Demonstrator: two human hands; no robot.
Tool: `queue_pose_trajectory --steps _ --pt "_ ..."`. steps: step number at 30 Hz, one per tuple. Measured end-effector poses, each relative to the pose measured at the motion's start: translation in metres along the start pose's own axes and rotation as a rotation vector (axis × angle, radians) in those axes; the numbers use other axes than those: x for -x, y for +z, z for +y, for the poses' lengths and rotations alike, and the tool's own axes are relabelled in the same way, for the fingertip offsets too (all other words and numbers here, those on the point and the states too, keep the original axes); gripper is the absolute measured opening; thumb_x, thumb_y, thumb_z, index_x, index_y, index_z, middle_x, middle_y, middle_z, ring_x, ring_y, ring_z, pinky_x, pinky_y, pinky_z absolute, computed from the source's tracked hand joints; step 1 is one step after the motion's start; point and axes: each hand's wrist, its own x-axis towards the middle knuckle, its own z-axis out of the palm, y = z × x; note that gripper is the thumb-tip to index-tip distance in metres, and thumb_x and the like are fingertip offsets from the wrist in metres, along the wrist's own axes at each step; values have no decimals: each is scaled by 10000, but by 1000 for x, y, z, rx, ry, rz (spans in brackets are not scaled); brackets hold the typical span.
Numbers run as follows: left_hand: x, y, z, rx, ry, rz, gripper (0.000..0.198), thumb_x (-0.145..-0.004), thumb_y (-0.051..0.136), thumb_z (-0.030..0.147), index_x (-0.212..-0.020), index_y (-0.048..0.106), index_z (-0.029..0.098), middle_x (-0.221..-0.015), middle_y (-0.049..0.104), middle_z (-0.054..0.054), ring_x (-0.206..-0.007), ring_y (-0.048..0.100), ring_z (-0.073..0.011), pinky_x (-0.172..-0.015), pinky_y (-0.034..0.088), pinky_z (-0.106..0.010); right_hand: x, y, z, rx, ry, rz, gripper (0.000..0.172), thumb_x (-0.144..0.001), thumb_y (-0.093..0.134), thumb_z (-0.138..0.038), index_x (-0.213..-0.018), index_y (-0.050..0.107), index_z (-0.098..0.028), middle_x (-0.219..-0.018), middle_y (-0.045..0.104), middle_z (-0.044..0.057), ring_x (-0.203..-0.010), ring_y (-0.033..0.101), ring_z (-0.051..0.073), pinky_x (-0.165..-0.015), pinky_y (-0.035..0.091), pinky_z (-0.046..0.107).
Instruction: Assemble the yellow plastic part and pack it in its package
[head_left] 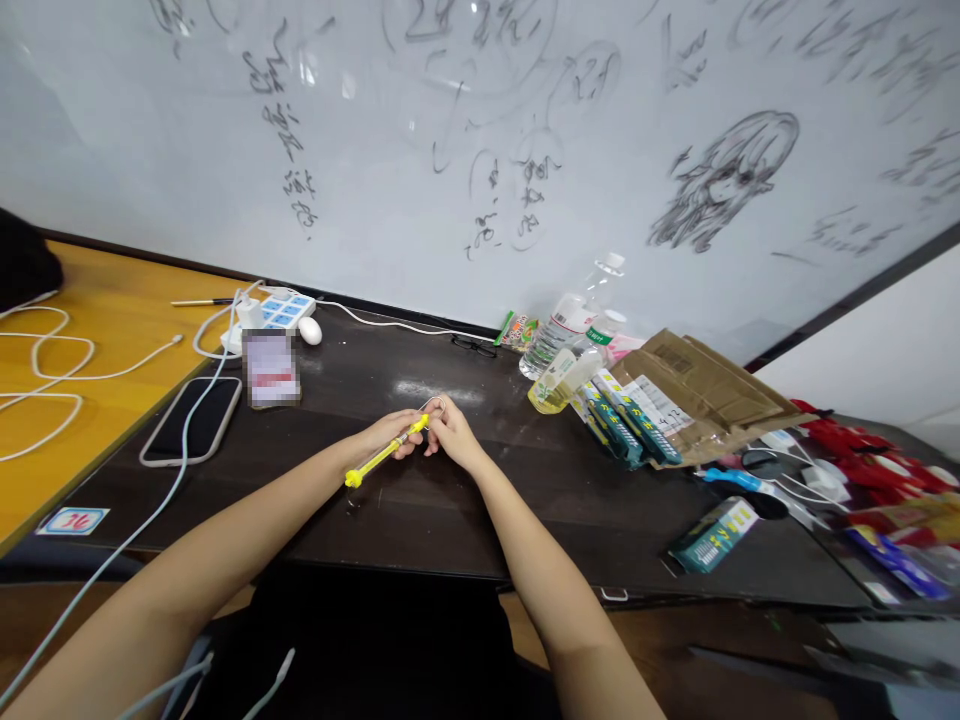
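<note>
over the dark desk (420, 520), both hands grip a yellow tool (384, 455)

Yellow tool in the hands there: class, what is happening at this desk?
A person holds a slim yellow plastic tool over a dark desk. The left hand grips its shaft, while the right hand pinches the end nearer the whiteboard, where a thin pale loop shows. A black smartphone lies to the left, clear plastic bottles to the right.
</note>
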Motion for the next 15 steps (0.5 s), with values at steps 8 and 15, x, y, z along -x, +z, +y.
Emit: queue_pose_trajectory --steps 8,15 --pt "2 1 1 67 -44 -110 218 -876 462 321 -910 528 116 -494 437 63 -257 319 -27 -265 207 -135 -1 -1 0 -25 32 28 140 -719 470 -220 -850 421 -203 -484 471 -123 -381 555 79 -406 442 161" --pt "4 7 0 148 -75 -123 253 -883 428 314 -785 535 108 -498 405 60 -271 300 -18 -258 197 -134 -4 -6 2 -18 -1 -7 161 -727 501 -222 -864 418 -205 -477 475 -115 -409 575 99 -413 415 167"
